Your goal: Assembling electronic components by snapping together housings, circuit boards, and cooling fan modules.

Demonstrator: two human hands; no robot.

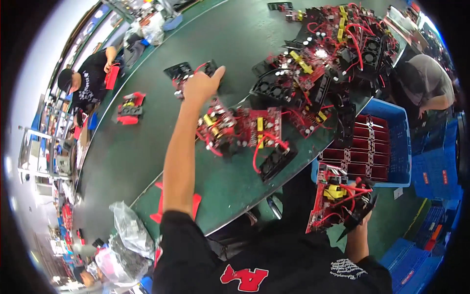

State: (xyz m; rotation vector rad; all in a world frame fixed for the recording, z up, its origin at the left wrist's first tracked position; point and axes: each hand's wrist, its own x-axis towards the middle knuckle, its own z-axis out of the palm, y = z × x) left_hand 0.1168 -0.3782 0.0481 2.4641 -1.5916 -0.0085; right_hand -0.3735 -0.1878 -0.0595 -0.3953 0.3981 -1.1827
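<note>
My left hand (pixel 201 85) reaches out over the green table, its fingers closed on a red circuit board with black panels (pixel 178 72). The thumb sticks out to the right, and part of the board is hidden under the hand. Low at the right, away from the table top, my right hand (pixel 363 226) grips a second red circuit board (pixel 329 198) by its black fan side. That board carries yellow parts and looped red wires, and it is tilted. Between my arms, a board with red wires (pixel 262 128) and a black fan (pixel 277 161) lie on the table.
A large heap of boards and fans (pixel 338 44) covers the table's far right. One separate board (pixel 130 108) lies at the left. A blue crate (pixel 404 147) of dark red casings (pixel 367 147) stands beside the table. People (pixel 88 83) work at left and right (pixel 431 81).
</note>
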